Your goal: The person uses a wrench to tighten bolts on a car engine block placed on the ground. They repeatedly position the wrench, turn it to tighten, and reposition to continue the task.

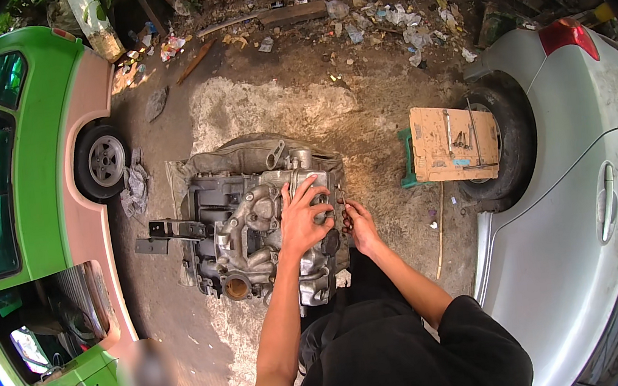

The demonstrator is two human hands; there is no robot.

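Observation:
A greasy metal engine block [206, 197] lies on the ground in front of me, with a cast pipe-like manifold [241, 235] across its middle. My left hand [303, 220] rests on the grey metal cover at the engine's right end, fingers spread and thumb bent inward. Close by, at the engine's right side, my right hand [360, 227] has its fingers curled and pinched together. What it grips, if anything, is too small to make out. A dark metal bracket [176, 229] juts out from the engine's left side.
To the right, a cardboard sheet [436, 136] bearing several tools lies on a green stool [406, 159], beside a silver car [558, 241] and its tyre. A green and pink van [50, 192] stands left. Litter [404, 22] and a wooden plank [294, 13] lie at the far side.

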